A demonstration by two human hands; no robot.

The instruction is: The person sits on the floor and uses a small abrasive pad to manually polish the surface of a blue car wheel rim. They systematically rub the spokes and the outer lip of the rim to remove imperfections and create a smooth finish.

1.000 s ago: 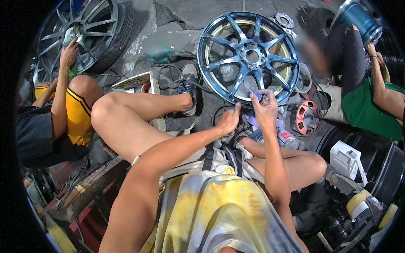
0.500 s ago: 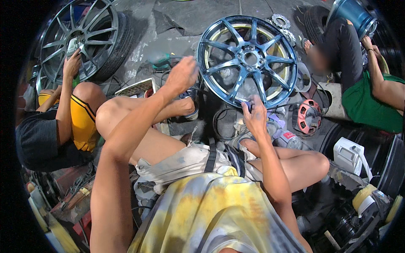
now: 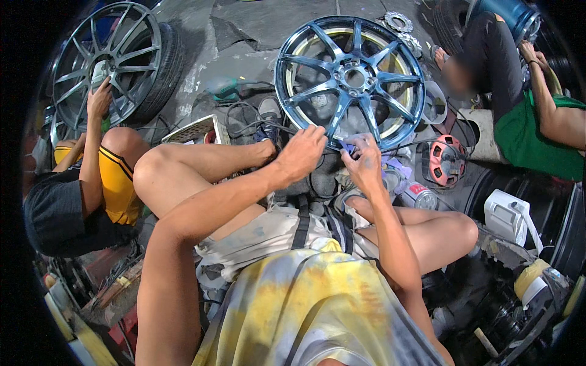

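A blue, multi-spoke wheel rim (image 3: 354, 78) with bare-looking pale patches lies in front of me. At its near edge, my right hand (image 3: 364, 160) pinches a small folded piece of purple sandpaper (image 3: 348, 148); its fingertips look dusty. To the left of that, my left hand (image 3: 304, 151) is closed with its fingers curled, close to the rim's lower left edge. What those fingers hold, if anything, is hidden. More purple sheets (image 3: 395, 169) lie on the floor beyond my right wrist.
A green power tool (image 3: 224, 89) with a cord and a pale crate (image 3: 194, 129) lie to the left. At far left a person handles a grey rim (image 3: 110, 58). A red slotted object (image 3: 445, 160), a can (image 3: 418, 196) and another person in green are to the right.
My left hand has come down and right from the rim's left side to its near edge, close to my right hand. The right hand stays at the near edge with the sandpaper.
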